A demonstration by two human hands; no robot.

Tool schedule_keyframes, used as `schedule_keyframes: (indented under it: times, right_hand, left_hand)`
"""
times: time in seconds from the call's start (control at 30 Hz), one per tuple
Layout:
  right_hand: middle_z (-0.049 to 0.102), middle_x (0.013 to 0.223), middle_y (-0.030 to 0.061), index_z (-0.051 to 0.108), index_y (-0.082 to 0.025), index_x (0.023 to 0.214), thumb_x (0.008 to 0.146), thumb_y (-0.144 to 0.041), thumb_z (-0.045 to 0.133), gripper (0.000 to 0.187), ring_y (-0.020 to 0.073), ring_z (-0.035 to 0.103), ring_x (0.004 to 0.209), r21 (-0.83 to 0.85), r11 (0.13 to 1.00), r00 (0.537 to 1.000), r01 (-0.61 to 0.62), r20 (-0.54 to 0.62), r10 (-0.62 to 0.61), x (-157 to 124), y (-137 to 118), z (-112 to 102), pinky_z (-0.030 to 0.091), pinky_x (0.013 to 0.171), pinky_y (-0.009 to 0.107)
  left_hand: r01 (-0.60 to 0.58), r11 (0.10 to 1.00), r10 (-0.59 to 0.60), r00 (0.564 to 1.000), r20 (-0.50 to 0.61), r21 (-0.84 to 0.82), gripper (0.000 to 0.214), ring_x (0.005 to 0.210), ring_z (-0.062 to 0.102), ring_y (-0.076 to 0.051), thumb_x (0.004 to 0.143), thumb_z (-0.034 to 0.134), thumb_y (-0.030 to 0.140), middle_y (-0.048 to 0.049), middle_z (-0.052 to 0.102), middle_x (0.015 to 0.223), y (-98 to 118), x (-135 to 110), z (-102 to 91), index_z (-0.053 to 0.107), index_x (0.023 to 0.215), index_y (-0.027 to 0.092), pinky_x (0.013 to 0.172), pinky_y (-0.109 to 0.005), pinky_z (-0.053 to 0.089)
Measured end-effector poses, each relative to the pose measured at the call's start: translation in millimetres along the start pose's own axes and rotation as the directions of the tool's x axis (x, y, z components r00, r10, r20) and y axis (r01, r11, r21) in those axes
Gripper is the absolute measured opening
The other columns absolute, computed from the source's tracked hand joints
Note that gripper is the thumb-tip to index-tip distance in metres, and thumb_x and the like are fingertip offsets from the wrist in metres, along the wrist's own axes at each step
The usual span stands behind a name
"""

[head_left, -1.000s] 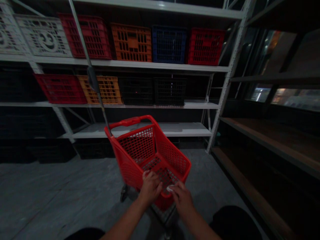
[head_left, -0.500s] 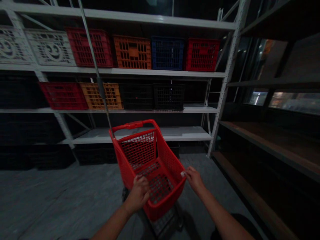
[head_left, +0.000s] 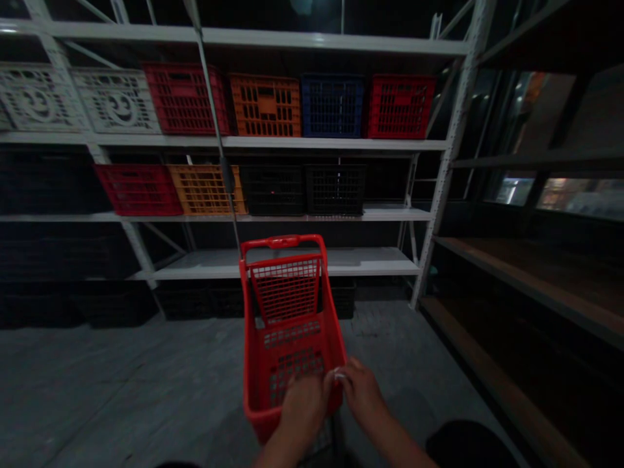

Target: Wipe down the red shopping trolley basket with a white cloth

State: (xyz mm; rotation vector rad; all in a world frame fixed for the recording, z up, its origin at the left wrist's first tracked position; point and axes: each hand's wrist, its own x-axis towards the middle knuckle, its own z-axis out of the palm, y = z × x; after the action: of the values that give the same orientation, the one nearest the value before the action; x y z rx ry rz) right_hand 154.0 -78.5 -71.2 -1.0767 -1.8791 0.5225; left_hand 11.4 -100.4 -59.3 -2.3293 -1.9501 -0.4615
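Over the near end of a red shopping cart point(head_left: 249, 364), my two hands come together. My right hand point(head_left: 363, 393) is closed, pinching a small crumpled white piece point(head_left: 340, 374) that looks like plastic or paper. My left hand point(head_left: 306, 402) is closed too, its thumb meeting the same white piece; its other fingers are partly hidden and blurred. The cart's basket has slatted walls and floor, with its handle point(head_left: 283, 242) at the far end. A thin pole point(head_left: 212, 107) rises from the cart's far left corner.
White metal shelving point(head_left: 273, 143) stands behind the cart, carrying a blue crate point(head_left: 332, 105), an orange crate point(head_left: 266, 105), a red crate point(head_left: 400, 106) and several others. Brown shelves point(head_left: 517, 273) run along the right side. A dark round object point(head_left: 470, 445) is at the lower right.
My left hand has moved right and my right hand left and down, so they now meet at the white piece. The cart appears turned straighter and farther right in view.
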Motion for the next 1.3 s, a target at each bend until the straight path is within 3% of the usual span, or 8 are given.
schedule_keyframes:
  times: [0.17, 0.3, 0.43, 0.53, 0.73, 1.0, 1.2, 1.3]
  right_hand:
    - [0.059, 0.08, 0.0026, 0.068, -0.021, 0.083, 0.075, -0.006, 0.047, 0.026, 0.0132, 0.057, 0.075, 0.025, 0.995, 0.991, 0.1, 0.084, -0.102, 7.3, 3.2, -7.6, 0.045, 0.068, 0.023]
    - [0.057, 0.076, 0.0004, 0.068, -0.022, 0.083, 0.077, -0.011, 0.052, 0.021, 0.0116, 0.055, 0.072, -0.049, 0.976, 0.968, 0.213, 0.144, -0.204, 58.0, 24.1, -19.9, 0.043, 0.066, 0.021]
    - [0.057, 0.076, 0.0008, 0.068, -0.02, 0.081, 0.077, -0.01, 0.052, 0.02, 0.0116, 0.055, 0.073, -0.101, 0.974, 0.978, 0.205, 0.056, -0.2, 98.5, 34.5, -17.1, 0.043, 0.067, 0.021]
    - [0.06, 0.08, 0.0017, 0.067, -0.02, 0.084, 0.08, -0.013, 0.049, 0.02, 0.012, 0.056, 0.076, -0.043, 0.977, 0.977, 0.209, 0.047, -0.207, 79.1, 29.9, -13.1, 0.043, 0.071, 0.022]
    - [0.061, 0.086, 0.0021, 0.065, -0.023, 0.092, 0.084, -0.018, 0.047, 0.02, 0.0122, 0.057, 0.081, 0.093, 0.962, 0.931, 0.255, 0.245, -0.271, 16.6, 18.3, -19.2, 0.044, 0.073, 0.023]
    - [0.058, 0.074, 0.0022, 0.068, -0.018, 0.079, 0.078, -0.013, 0.051, 0.017, 0.0124, 0.056, 0.072, -0.078, 0.977, 0.979, 0.199, 0.069, -0.194, 117.1, 37.4, -17.3, 0.044, 0.067, 0.023]
    - [0.057, 0.085, 0.0022, 0.065, -0.022, 0.089, 0.081, -0.013, 0.049, 0.02, 0.0118, 0.055, 0.08, 0.065, 0.966, 0.946, 0.248, 0.196, -0.256, 35.3, 20.1, -4.2, 0.043, 0.072, 0.022]
    - [0.055, 0.085, 0.0024, 0.065, -0.022, 0.091, 0.079, -0.012, 0.051, 0.021, 0.0121, 0.054, 0.081, 0.057, 0.961, 0.918, 0.269, 0.287, -0.274, 33.9, 19.3, -4.2, 0.043, 0.07, 0.021]
  left_hand:
    - [0.002, 0.999, -0.005, 0.999, 0.048, 0.047, 0.056, 0.068, 0.063, -0.022, 0.087, 0.018, 0.045, -0.0118, 0.068, 0.071, 2.8, -7.6, 7.6, 0.065, 0.077, 0.016, 0.062, -0.033, 0.044]
    - [-0.003, 0.996, -0.004, 0.996, 0.085, 0.084, 0.055, 0.068, 0.063, -0.022, 0.087, 0.019, 0.044, -0.0096, 0.069, 0.071, 1.3, -5.0, -1.1, 0.066, 0.074, 0.018, 0.06, -0.031, 0.044]
    - [-0.028, 0.995, 0.021, 0.997, 0.077, 0.1, 0.055, 0.069, 0.063, -0.022, 0.089, 0.016, 0.037, -0.0107, 0.068, 0.072, 0.9, -2.2, -2.5, 0.066, 0.074, 0.017, 0.063, -0.034, 0.045]
    - [-0.037, 0.994, 0.03, 0.997, 0.067, 0.107, 0.056, 0.068, 0.063, -0.022, 0.088, 0.015, 0.034, -0.0113, 0.068, 0.07, -4.5, -2.3, 0.7, 0.066, 0.073, 0.016, 0.064, -0.034, 0.044]
    - [-0.079, 0.995, 0.075, 0.995, 0.062, 0.059, 0.056, 0.07, 0.062, -0.02, 0.089, 0.014, 0.034, -0.0117, 0.068, 0.072, -14.9, -2.1, 3.1, 0.065, 0.076, 0.016, 0.065, -0.033, 0.044]
    - [-0.07, 0.996, 0.066, 0.995, 0.076, 0.058, 0.054, 0.07, 0.062, -0.019, 0.088, 0.018, 0.036, -0.0097, 0.068, 0.072, -20.3, -0.9, 0.6, 0.066, 0.074, 0.017, 0.068, -0.032, 0.044]
    - [-0.093, 0.995, 0.091, 0.992, 0.086, 0.026, 0.056, 0.074, 0.062, -0.02, 0.088, 0.017, 0.038, -0.0101, 0.068, 0.073, -35.0, -0.5, 0.6, 0.066, 0.074, 0.017, 0.071, -0.034, 0.044]
    - [-0.092, 0.995, 0.086, 0.99, 0.115, 0.043, 0.055, 0.075, 0.062, -0.019, 0.088, 0.018, 0.038, -0.0099, 0.069, 0.075, -39.3, -0.2, -2.8, 0.067, 0.075, 0.016, 0.07, -0.031, 0.044]
